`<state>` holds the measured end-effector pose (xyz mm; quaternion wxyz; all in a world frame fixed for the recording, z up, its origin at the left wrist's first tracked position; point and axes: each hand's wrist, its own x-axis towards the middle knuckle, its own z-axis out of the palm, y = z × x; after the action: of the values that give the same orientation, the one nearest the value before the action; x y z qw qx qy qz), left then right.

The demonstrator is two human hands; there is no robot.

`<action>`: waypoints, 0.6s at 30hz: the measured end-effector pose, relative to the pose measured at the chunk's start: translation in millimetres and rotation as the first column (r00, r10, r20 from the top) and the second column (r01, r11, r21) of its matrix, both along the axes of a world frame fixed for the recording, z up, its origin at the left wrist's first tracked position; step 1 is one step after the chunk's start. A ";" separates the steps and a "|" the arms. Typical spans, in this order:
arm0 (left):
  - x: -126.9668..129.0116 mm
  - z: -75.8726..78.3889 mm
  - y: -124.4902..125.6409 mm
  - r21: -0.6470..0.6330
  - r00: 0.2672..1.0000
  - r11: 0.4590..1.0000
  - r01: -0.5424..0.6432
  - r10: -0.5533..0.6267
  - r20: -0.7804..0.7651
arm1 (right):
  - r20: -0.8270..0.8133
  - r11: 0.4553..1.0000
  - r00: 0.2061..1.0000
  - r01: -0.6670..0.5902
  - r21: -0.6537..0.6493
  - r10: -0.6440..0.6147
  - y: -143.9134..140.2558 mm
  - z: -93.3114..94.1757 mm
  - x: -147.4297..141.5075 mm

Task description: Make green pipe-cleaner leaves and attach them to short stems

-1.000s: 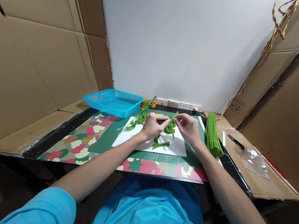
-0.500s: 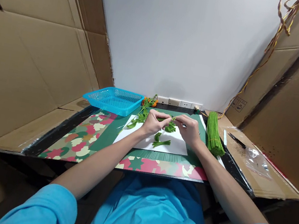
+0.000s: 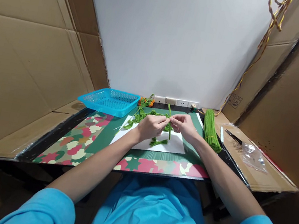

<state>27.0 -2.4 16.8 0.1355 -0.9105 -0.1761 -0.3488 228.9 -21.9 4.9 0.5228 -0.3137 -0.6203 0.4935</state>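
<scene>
Both hands, left hand [image 3: 149, 126] and right hand [image 3: 184, 126], pinch one green pipe cleaner [image 3: 169, 117] between them (fingertips nearly touching), bent green pieces [image 3: 158, 142] just below.

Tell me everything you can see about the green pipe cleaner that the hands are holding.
The green pipe cleaner is a thin, fuzzy stem, bright green, chenille by its look. It stands nearly upright, tilted slightly, above the white sheet. The left hand and the right hand pinch it together at about its middle, fingertips meeting there. Its upper end pokes up free above the fingers; its lower end hangs just below them. Whether it is bent or twisted at the pinch cannot be told. Other green pieces lie behind and below it.
</scene>
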 end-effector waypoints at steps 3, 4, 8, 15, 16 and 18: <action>1.1 1.2 1.6 0.002 1.000 1.000 0.015 -0.015 0.011 | -0.072 0.989 0.995 -0.083 -0.126 0.074 2.8 0.6 0.3; 2.6 1.4 0.9 -0.024 0.999 1.000 0.013 -0.011 0.053 | -0.059 0.990 0.996 -0.079 -0.119 0.072 3.3 0.6 0.2; 9.8 1.6 -3.9 -0.311 0.930 0.949 0.046 0.073 0.361 | 0.118 0.949 0.970 0.178 0.262 -0.215 2.7 -2.6 0.7; 14.2 1.9 -3.5 -0.783 0.792 0.486 0.387 0.260 0.553 | 0.259 0.592 0.770 0.184 0.785 -0.583 2.7 -14.4 8.6; 14.6 2.3 -3.9 -0.786 0.776 0.463 0.409 0.278 0.567 | 0.258 0.583 0.765 0.183 0.792 -0.591 2.8 -14.8 9.8; 15.7 3.5 -5.7 -0.785 0.750 0.438 0.438 0.304 0.588 | 0.265 0.581 0.760 0.177 0.794 -0.593 2.2 -14.4 11.7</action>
<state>42.6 -8.1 20.3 -0.4532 -0.6596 -0.3281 -0.5019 240.6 -19.7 -9.4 0.5182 -0.3287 -0.7891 -0.0279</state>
